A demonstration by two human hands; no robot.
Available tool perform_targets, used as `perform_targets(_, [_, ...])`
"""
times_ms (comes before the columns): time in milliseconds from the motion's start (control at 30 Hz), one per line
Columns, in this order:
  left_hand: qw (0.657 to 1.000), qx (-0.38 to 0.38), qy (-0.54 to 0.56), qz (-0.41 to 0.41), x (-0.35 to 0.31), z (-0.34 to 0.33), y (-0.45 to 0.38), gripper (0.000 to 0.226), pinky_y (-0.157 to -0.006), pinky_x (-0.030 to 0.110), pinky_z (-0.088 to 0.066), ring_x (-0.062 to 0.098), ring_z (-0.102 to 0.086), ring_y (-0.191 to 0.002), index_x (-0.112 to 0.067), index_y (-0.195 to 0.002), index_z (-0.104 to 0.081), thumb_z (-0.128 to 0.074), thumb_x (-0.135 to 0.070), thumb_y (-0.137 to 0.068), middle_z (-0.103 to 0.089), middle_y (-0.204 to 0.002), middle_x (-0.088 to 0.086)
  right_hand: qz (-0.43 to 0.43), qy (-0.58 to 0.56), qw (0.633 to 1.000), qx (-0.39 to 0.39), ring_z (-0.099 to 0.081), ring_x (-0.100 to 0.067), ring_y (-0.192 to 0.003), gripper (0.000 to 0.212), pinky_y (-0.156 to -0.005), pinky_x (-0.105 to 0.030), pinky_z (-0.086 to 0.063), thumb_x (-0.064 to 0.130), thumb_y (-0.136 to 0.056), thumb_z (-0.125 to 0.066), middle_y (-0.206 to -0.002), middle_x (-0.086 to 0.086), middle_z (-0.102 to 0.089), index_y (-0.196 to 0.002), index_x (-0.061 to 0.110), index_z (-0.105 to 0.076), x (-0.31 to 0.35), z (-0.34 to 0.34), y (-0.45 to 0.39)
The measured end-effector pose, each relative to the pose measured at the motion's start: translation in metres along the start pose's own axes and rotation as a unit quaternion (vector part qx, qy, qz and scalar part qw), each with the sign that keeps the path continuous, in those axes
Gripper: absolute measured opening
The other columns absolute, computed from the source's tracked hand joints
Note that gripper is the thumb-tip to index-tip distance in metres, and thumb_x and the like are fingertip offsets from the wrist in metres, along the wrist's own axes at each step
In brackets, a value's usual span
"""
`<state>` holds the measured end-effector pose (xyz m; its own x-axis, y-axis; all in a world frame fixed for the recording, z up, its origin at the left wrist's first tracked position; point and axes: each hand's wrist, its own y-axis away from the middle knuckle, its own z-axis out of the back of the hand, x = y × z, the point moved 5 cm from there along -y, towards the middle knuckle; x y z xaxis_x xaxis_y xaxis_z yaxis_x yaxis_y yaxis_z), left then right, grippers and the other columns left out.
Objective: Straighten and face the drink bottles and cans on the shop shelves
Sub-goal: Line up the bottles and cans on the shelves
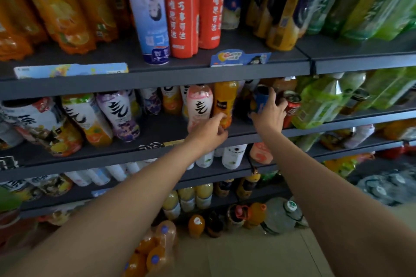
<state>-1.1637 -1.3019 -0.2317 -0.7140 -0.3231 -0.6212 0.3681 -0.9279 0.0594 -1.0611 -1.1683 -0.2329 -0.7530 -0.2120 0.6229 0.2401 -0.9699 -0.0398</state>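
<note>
On the second shelf (157,126) my left hand (209,129) has its curled fingers on the base of an orange juice bottle (225,99), next to a pink-labelled bottle (199,105). My right hand (269,114) grips a blue can (261,96), with its fingers spread around the can's side. A red can (292,105) stands just right of that hand. Both cans sit upright near the shelf's front edge.
Orange, blue-white and red bottles (180,11) fill the top shelf. Green tea bottles (324,101) lean at the right. Lower shelves hold white and yellow bottles (193,198). Loose bottles (157,252) and a large water jug (281,216) stand on the floor.
</note>
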Motion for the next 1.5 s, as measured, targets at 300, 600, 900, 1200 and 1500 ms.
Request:
perform_targets(300, [0.999, -0.023, -0.006, -0.022, -0.023, -0.02, -0.027, 0.039, -0.084, 0.036, -0.05, 0.018, -0.061, -0.097, -0.022, -0.13, -0.046, -0.05, -0.014, -0.092, -0.063, -0.104, 0.0, 0.05, -0.011, 0.998, -0.039, -0.036, -0.04, -0.124, 0.057, -0.099, -0.044, -0.035, 0.018, -0.087, -0.063, -0.141, -0.021, -0.029, -0.134, 0.009, -0.032, -0.003, -0.016, -0.036])
perform_targets(600, [1.0, 0.018, 0.007, 0.022, -0.024, -0.031, -0.015, 0.071, -0.096, 0.042, -0.045, 0.028, -0.052, -0.117, -0.016, -0.144, -0.021, -0.062, -0.028, -0.086, -0.046, -0.136, 0.011, 0.113, -0.115, 0.981, -0.104, -0.049, -0.029, -0.093, 0.042, -0.069, -0.032, -0.035, 0.023, -0.075, -0.071, -0.111, -0.012, -0.043, -0.104, 0.005, -0.046, -0.014, 0.005, 0.022])
perform_targets(900, [0.972, -0.046, 0.218, -0.076, -0.095, 0.035, 0.053, 0.067, -0.092, 0.022, -0.039, 0.021, -0.047, -0.122, -0.014, -0.138, -0.034, -0.068, -0.007, -0.08, -0.051, -0.132, 0.008, 0.226, -0.223, 0.935, -0.156, -0.049, -0.01, -0.087, 0.046, -0.07, -0.015, -0.032, 0.025, -0.074, -0.07, -0.099, 0.001, -0.049, -0.108, 0.011, -0.044, 0.061, 0.114, 0.111])
perform_targets(1200, [0.917, -0.265, 0.22, -0.201, -0.162, 0.278, 0.135, 0.056, -0.087, 0.024, -0.05, 0.019, -0.06, -0.104, -0.014, -0.12, -0.052, -0.078, -0.022, -0.071, -0.062, -0.109, 0.003, 0.405, -0.36, 0.831, -0.129, -0.06, -0.013, -0.09, 0.056, -0.079, -0.028, -0.053, 0.028, -0.078, -0.074, -0.102, 0.001, -0.056, -0.12, 0.01, -0.041, 0.269, 0.247, 0.175])
perform_targets(1500, [0.887, -0.338, 0.228, -0.215, -0.162, 0.395, 0.157, 0.045, -0.076, 0.016, -0.052, 0.01, -0.06, -0.094, -0.015, -0.119, -0.051, -0.073, -0.017, -0.079, -0.062, -0.098, -0.007, 0.504, -0.352, 0.789, -0.009, -0.061, -0.013, -0.093, 0.066, -0.076, -0.023, -0.053, 0.025, -0.077, -0.076, -0.117, -0.001, -0.058, -0.13, 0.021, -0.037, 0.387, 0.282, 0.176])
